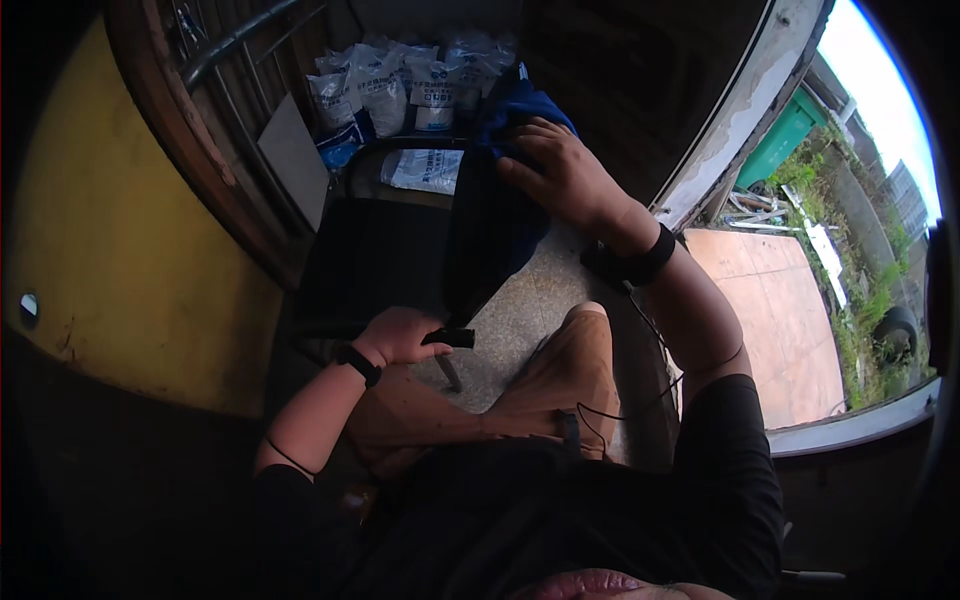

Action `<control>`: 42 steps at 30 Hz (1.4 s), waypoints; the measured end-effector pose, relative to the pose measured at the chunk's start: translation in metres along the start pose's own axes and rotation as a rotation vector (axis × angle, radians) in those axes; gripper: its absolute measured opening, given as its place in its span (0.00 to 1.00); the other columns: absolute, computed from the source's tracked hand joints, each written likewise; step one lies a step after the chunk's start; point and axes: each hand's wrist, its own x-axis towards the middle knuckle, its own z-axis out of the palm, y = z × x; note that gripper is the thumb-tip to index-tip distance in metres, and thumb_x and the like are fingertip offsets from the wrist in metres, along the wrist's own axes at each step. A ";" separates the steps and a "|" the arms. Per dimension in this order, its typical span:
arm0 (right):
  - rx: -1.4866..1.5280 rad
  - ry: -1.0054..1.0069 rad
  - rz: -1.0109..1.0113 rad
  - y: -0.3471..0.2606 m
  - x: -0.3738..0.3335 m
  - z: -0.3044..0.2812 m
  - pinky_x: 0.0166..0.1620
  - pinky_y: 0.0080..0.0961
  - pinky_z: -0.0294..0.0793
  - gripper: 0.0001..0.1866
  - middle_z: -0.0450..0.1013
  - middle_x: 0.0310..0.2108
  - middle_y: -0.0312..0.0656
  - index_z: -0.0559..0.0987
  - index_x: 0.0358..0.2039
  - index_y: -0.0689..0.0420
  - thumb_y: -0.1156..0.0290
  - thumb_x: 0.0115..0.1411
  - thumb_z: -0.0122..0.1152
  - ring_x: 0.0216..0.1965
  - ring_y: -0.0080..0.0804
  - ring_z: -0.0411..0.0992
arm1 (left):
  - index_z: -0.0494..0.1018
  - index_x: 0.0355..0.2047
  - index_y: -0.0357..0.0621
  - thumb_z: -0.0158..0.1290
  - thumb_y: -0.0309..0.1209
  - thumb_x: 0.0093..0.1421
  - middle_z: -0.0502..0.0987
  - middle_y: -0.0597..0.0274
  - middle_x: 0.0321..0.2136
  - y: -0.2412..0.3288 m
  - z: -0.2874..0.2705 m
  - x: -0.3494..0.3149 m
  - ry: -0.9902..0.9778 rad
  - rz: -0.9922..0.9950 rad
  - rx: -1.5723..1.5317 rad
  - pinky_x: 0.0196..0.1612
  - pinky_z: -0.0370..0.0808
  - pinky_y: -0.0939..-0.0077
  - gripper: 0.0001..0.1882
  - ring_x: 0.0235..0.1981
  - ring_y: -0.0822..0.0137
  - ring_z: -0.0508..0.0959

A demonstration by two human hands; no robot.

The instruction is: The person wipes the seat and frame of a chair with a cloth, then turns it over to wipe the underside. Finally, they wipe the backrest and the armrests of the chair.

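Head view: toward eight o'clock I'm seeing the left hand (pixel 400 337) grasping a short black handle (pixel 458 338), while toward one o'clock the right hand (pixel 560 165) is curling over dark blue fabric (pixel 488 235); how firmly, I can't tell. That fabric, umbrella-like, is running from twelve o'clock down toward the handle; their join is too dark for me to confirm. A black chair (pixel 375 250) is standing at ten, white printed bags (pixel 385 105) are crowding eleven, a yellow panel (pixel 130 220) is filling nine, and a green bin (pixel 785 140) is showing outside at two.
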 end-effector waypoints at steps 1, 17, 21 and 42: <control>0.078 -0.024 0.034 0.006 0.005 0.000 0.58 0.38 0.70 0.19 0.76 0.48 0.52 0.80 0.45 0.65 0.59 0.68 0.59 0.52 0.48 0.73 | 0.80 0.40 0.47 0.61 0.55 0.56 0.81 0.52 0.34 0.002 -0.003 -0.004 -0.013 0.010 -0.013 0.41 0.77 0.57 0.25 0.37 0.47 0.81; 0.463 0.138 0.202 0.253 0.113 0.071 0.62 0.34 0.70 0.25 0.73 0.58 0.51 0.74 0.63 0.51 0.65 0.65 0.58 0.59 0.49 0.72 | 0.78 0.47 0.53 0.61 0.54 0.57 0.82 0.57 0.35 0.007 -0.014 0.021 -0.151 0.059 0.015 0.37 0.80 0.61 0.25 0.36 0.52 0.83; 0.945 0.189 0.486 0.276 0.125 0.110 0.60 0.31 0.72 0.26 0.75 0.56 0.48 0.74 0.63 0.53 0.62 0.65 0.57 0.55 0.40 0.75 | 0.78 0.46 0.54 0.61 0.54 0.58 0.83 0.59 0.36 0.007 -0.015 0.022 -0.104 0.098 0.066 0.36 0.80 0.62 0.23 0.36 0.53 0.83; 1.078 0.340 0.774 0.254 -0.035 0.292 0.47 0.31 0.74 0.16 0.78 0.40 0.40 0.80 0.44 0.56 0.59 0.73 0.50 0.41 0.29 0.75 | 0.81 0.40 0.48 0.63 0.52 0.56 0.82 0.59 0.37 -0.007 -0.001 0.020 -0.063 0.163 0.111 0.41 0.78 0.63 0.22 0.37 0.54 0.81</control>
